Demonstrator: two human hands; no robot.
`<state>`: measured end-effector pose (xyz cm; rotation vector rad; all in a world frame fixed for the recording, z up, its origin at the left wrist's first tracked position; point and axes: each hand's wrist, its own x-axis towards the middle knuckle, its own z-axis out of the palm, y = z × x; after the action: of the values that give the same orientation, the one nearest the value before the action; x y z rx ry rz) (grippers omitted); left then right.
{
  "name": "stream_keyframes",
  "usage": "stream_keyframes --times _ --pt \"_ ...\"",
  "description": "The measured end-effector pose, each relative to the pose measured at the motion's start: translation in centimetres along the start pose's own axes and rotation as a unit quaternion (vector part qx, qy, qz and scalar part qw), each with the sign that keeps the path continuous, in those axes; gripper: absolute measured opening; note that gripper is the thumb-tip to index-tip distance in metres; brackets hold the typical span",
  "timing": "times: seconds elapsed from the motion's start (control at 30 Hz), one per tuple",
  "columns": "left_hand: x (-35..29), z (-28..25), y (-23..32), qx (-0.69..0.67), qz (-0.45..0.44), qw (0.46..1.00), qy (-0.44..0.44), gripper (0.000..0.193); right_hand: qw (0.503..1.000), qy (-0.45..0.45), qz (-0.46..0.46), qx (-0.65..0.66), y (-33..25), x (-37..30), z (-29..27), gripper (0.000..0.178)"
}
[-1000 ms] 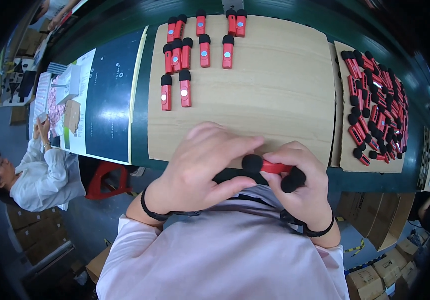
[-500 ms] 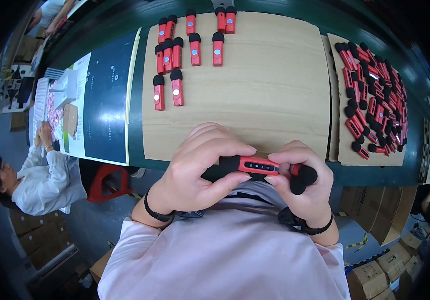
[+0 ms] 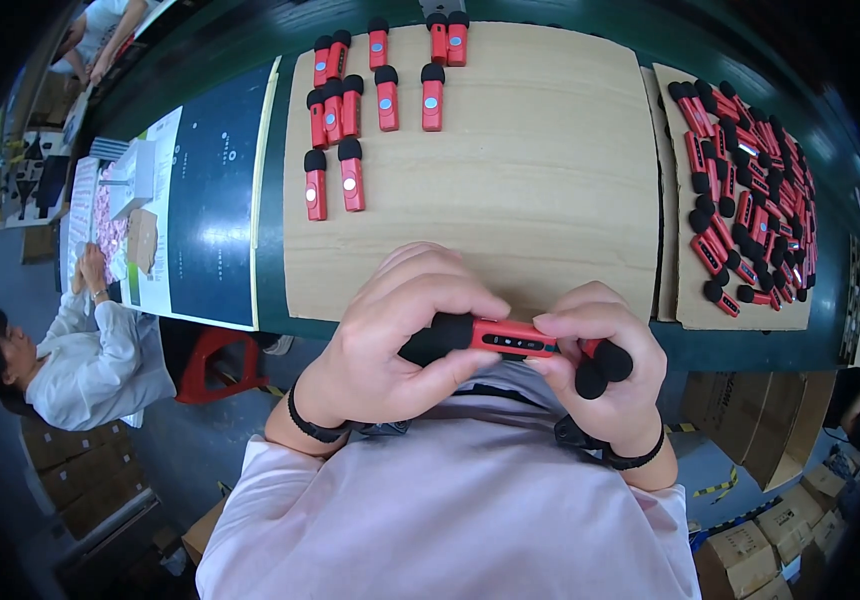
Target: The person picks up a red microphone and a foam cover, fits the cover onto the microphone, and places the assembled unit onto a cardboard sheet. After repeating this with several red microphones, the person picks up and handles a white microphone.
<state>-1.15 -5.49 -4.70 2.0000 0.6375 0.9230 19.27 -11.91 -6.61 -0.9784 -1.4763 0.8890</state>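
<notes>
In the head view, a person's left hand [image 3: 400, 340] curls around the black foam end of a red microphone [image 3: 513, 339] at the lower centre of the frame, while the right hand [image 3: 615, 340] pinches its red end between thumb and fingers, two more black foam tips [image 3: 591, 379] tucked in its palm. Twelve matching microphones [image 3: 352, 180] stand out in three rows at the upper left of a cardboard sheet [image 3: 510, 170]. Others lie heaped at right on a second sheet [image 3: 695, 310]; a white-shirted co-worker [image 3: 90, 355] sits at far left.
</notes>
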Motion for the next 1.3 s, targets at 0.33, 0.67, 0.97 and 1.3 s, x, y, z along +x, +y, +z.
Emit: stream_keyframes --times 0.33,0.67,0.97,1.3 --pt "-0.1 0.1 0.0 0.053 -0.029 0.998 -0.035 0.033 0.999 -0.016 -0.043 -0.020 -0.1 0.0 0.5 0.040" --pt "0.9 -1.6 -1.0 0.277 0.009 0.960 0.040 0.027 0.992 -0.013 0.087 0.096 0.7 -0.9 0.0 0.037" --pt "2.0 -3.4 -3.9 0.542 0.038 0.837 0.071 0.025 0.989 -0.026 0.085 0.115 0.3 -1.1 -0.2 0.024" --pt "1.5 -3.1 -3.2 0.542 -0.007 0.839 0.040 0.027 0.981 -0.059 0.159 0.094 -0.2 -1.0 -0.5 0.034"
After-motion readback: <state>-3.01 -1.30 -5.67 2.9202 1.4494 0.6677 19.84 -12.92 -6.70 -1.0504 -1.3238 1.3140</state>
